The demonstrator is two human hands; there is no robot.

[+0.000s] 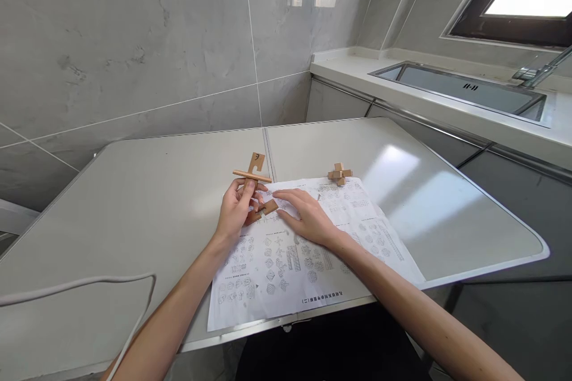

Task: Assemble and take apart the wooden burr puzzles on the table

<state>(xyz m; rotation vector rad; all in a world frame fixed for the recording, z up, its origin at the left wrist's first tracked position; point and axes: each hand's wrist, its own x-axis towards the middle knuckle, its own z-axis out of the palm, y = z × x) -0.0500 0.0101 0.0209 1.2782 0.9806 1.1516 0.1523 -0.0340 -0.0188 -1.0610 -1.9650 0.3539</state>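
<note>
My left hand point(236, 208) pinches crossed flat wooden pieces point(252, 176) between thumb and fingers; the upright one is notched and bears a dark mark near its top. Below those fingers, another notched wooden piece point(269, 207) lies over the paper sheet point(277, 286), partly hidden by my left hand. My right hand point(308, 217) rests over the sheet with its fingers spread, holding nothing, its fingertips close to that lower piece. Printed diagrams cover the sheet.
An assembled wooden block puzzle point(340, 174) sits at the sheet's back right edge. A white cable point(89, 281) crosses the table point(134, 202) at the left. A sink point(460, 89) is set in the counter on the right. A tiled wall stands behind.
</note>
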